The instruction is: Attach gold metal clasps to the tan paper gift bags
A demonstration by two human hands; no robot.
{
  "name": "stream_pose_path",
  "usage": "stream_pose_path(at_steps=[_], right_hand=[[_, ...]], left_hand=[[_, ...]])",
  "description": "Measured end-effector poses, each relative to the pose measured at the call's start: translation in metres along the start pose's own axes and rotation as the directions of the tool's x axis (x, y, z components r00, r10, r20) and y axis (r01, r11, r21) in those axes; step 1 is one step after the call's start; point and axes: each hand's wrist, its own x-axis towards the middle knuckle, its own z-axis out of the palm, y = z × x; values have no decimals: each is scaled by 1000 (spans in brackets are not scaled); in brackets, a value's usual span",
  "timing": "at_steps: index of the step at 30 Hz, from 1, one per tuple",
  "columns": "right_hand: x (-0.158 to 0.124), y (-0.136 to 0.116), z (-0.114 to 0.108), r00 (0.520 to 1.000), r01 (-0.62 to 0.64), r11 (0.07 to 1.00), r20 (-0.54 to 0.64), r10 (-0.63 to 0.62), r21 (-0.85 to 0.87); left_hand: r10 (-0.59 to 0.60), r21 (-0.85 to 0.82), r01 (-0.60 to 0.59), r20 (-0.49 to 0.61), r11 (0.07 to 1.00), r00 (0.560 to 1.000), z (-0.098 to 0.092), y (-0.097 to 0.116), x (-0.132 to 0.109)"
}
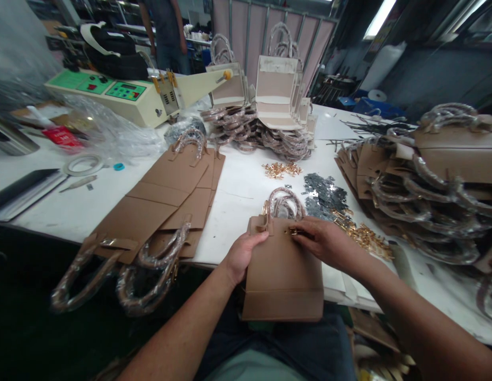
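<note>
A tan bag panel [283, 275] with plastic-wrapped handles [286, 200] hangs over the table's front edge, above my lap. My left hand [242, 255] grips its left edge, the thumb lying on the front face near a handle tab. Near the panel's upper right, my right hand [315, 238] pinches a small gold metal fitting [293, 231] against the leather. Behind the panel lie a heap of flat grey metal plates [324, 193] and a pile of gold fittings [367, 238]. Another small gold pile [281, 170] sits farther back.
Stacked tan panels with wrapped handles [150, 198] lie to the left, overhanging the edge. More bag panels [456, 159] are heaped at the right. A cream machine with green control panels [110, 92], tape roll [82, 165] and red-labelled bottle [63, 137] stand back left. A person [166, 37] stands beyond.
</note>
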Motion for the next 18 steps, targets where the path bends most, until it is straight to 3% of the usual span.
stream_pose_path(at_steps=[11,18], right_hand=[[8,-5,1,999,9,964,40,1,-265],[8,-22,1,993,-64,886,61,103,-459]], left_hand=[[19,-26,-18,37,999,999,2,0,-2],[38,-33,-36,61,999,997,2,0,-3]])
